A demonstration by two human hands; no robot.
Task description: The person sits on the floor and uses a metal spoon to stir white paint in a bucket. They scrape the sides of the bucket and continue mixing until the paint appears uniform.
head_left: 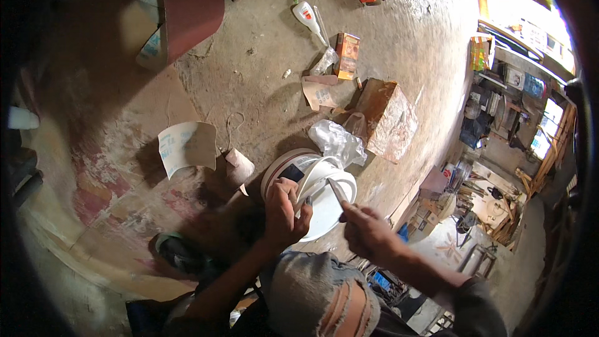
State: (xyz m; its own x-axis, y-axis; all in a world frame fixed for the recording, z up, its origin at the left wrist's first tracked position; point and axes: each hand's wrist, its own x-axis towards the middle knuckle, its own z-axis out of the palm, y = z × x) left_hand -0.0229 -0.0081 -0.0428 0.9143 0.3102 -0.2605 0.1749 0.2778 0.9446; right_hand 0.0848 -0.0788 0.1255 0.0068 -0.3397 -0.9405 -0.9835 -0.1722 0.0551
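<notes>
The left hand (284, 212) was clenched around a flat scraper (293, 178) over the white tub (293, 165) on the workbench (249, 87). The right hand (368, 232) pinched a putty knife (337, 192), its blade angled into the tilted white lid (327, 209).

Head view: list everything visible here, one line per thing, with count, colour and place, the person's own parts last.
Tub: one, white, centre of the work surface, beside the left hand.
Lid: one, white, held at the tub.
Blade tool: one, thin, pale, tip over the lid.
Plastic bag: one, clear, crumpled, behind the tub.
Sandpaper sheet: one, curled, pale back, left of the tub.
Sandpaper roll: one, reddish brown, upper left.
Wrapped block: one, brown, right of the bag.
Squeeze bottle: one, white, top centre.
Small box: one, orange, below the bottle.
Left hand: grips the lid's edge.
Right hand: holds the blade tool.
</notes>
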